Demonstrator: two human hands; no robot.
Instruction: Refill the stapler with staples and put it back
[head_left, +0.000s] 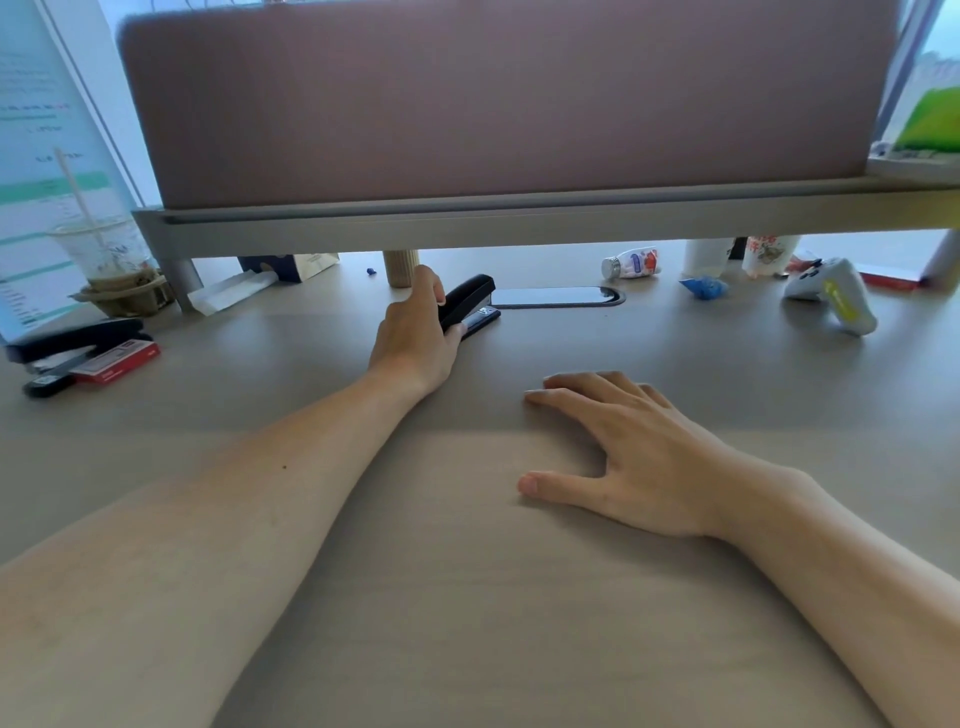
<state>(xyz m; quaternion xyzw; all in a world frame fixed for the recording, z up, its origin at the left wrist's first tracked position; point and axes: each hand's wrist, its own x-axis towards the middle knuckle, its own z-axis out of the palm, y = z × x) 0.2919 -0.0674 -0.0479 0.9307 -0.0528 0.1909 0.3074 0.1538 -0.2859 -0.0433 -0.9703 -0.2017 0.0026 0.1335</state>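
Left hand (415, 332) closed around the stapler (467, 304) at its near end; rigid, likely light; right hand (618, 447) flat, empty.

A pale wood-grain desk (467, 597) filled the near view. Behind it stood a mauve partition panel (498, 98) on a grey metal rail (519, 221). Daylit windows (935, 47) showed right of the panel.

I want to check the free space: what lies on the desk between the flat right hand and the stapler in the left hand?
Nothing: in the head view only bare desk separates the right hand from the stapler gripped by the left hand.
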